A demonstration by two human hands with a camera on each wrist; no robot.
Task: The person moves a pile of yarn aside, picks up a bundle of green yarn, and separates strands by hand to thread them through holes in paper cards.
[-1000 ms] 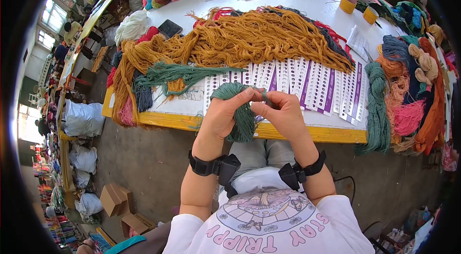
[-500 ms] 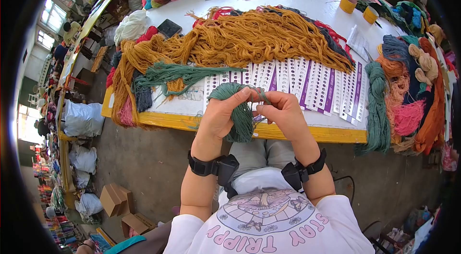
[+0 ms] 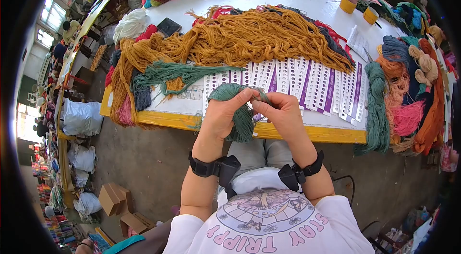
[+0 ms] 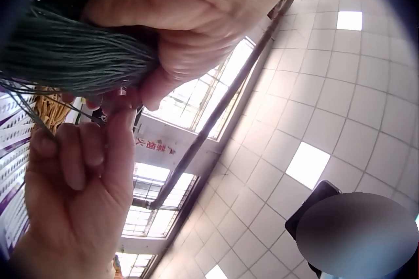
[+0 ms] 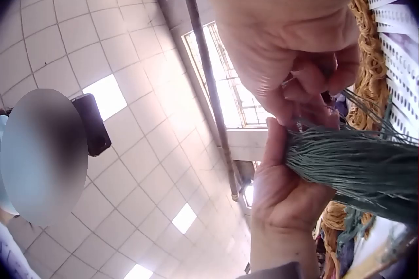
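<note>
A hank of dark green yarn [image 3: 241, 122] hangs from my left hand [image 3: 220, 112], gripped between thumb and fingers. Facing it, my right hand [image 3: 282, 112] pinches a few thin green strands [image 5: 363, 105] at the top of the hank, its other fingers curled in. Both thumbs nearly meet there, as the left wrist view also shows beside the gathered yarn [image 4: 78, 56]. A second, loose bundle of green yarn [image 3: 185, 75] lies on the table just beyond, over mustard yarn.
A long heap of mustard yarn [image 3: 259, 33] spreads across the white table with a yellow edge [image 3: 331, 135]. Punched thread cards [image 3: 312, 86] lie in front of it. At right hang a twisted green skein [image 3: 377, 105] and other coloured skeins. A dark phone-like slab [image 3: 169, 27] lies at left.
The right fingers spread slightly apart half a second ago, then closed together again near the left thumb. The left hand and the hank have barely moved.
</note>
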